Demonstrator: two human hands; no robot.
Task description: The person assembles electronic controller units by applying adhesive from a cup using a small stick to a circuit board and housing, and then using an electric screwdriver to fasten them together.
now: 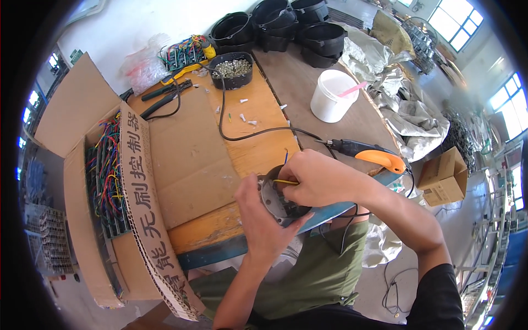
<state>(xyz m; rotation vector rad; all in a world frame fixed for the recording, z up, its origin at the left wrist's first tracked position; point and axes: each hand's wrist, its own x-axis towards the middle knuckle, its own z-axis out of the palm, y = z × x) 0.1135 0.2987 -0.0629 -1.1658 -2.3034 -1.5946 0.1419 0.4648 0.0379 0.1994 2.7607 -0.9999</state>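
My left hand (263,228) is wrapped round the side of a round, dark metal housing (271,199) and holds it tilted at the table's near edge. Its grey inner face is partly visible. The fingers of my right hand (324,179) are pinched together at the housing's opening, by a yellow wire (284,182) that comes out of it. A short blue wire (286,157) sticks up just behind. My right fingertips hide much of the inside.
Left stands an open cardboard box (135,159) of wired circuit boards. Farther back are a black tub of small metal parts (232,71) and black pots (322,41). A white bucket (329,99) and a corded black-and-orange tool (379,158) lie right. Cardboard (190,159) covers the table.
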